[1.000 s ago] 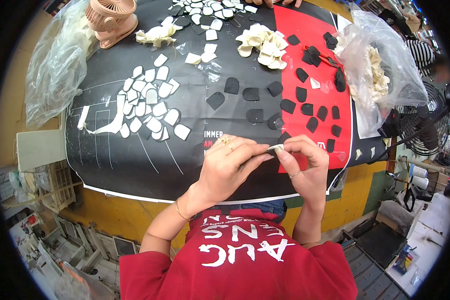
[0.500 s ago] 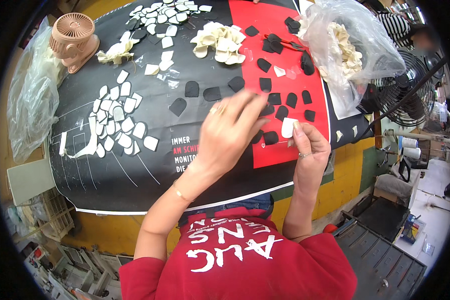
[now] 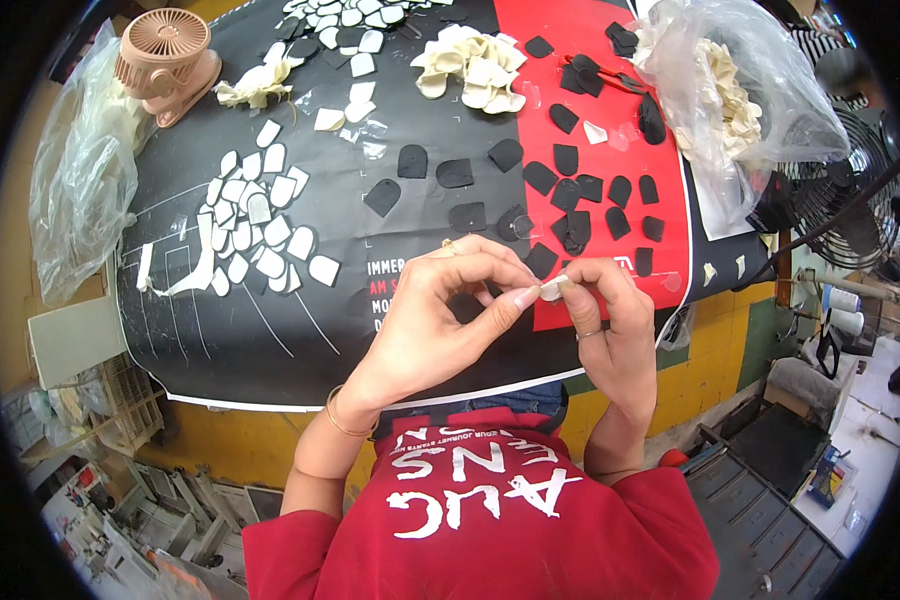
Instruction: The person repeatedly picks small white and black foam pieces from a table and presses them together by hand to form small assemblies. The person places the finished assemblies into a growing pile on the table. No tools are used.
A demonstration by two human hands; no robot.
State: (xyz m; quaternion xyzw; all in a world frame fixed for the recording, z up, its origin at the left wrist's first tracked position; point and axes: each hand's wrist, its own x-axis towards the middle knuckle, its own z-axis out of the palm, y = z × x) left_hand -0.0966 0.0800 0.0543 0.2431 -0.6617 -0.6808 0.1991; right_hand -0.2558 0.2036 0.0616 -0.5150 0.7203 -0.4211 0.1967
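Observation:
Above the near part of the table, my left hand (image 3: 435, 315) and my right hand (image 3: 612, 325) meet fingertip to fingertip. Both pinch a small white rounded patch (image 3: 552, 289), mostly covered by the fingers. Beyond the hands lie several black patches (image 3: 456, 173), flat on one edge and rounded on the other, scattered over the black and red sheet (image 3: 340, 230). A loose heap of white patches (image 3: 259, 208) lies left of my left hand. Cream fabric pieces (image 3: 470, 68) are bunched further back.
A pink fan (image 3: 167, 60) stands at the far left beside a clear plastic bag (image 3: 85, 180). At the back right, another plastic bag (image 3: 760, 90) holds cream pieces. Red-handled scissors (image 3: 620, 78) lie near it. A black fan (image 3: 840, 170) stands off the right edge.
My left hand has come down from over the black patches to meet my right hand at the white patch. My right hand has moved slightly left and down. The whole view has shifted a little.

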